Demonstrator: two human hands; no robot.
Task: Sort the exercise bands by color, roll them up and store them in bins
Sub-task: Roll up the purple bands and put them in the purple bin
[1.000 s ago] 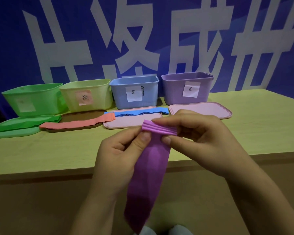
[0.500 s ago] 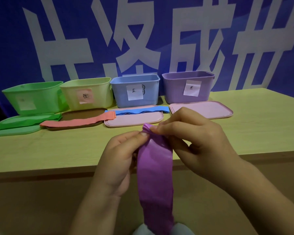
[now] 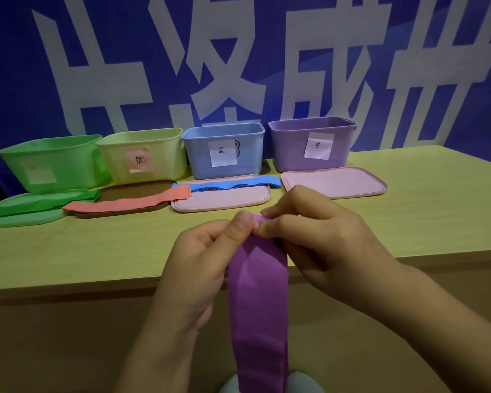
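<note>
Purple band (image 3: 258, 302) hangs off the near worktop (image 3: 408, 211) edge, its top end pinched between the left hand (image 3: 201, 259) and right hand (image 3: 318, 236). Three more bands lie flat further back: green (image 3: 37, 204), salmon (image 3: 128, 204), blue (image 3: 233, 184). Four bins in a row behind them: green (image 3: 51, 160), yellow (image 3: 142, 154), blue (image 3: 224, 148), purple (image 3: 312, 143). Four lids in front of those.

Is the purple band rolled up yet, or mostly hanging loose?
Mostly loose. Both hands, left and right, pinch the purple band at its top end; the rest hangs straight down, unrolled.
</note>
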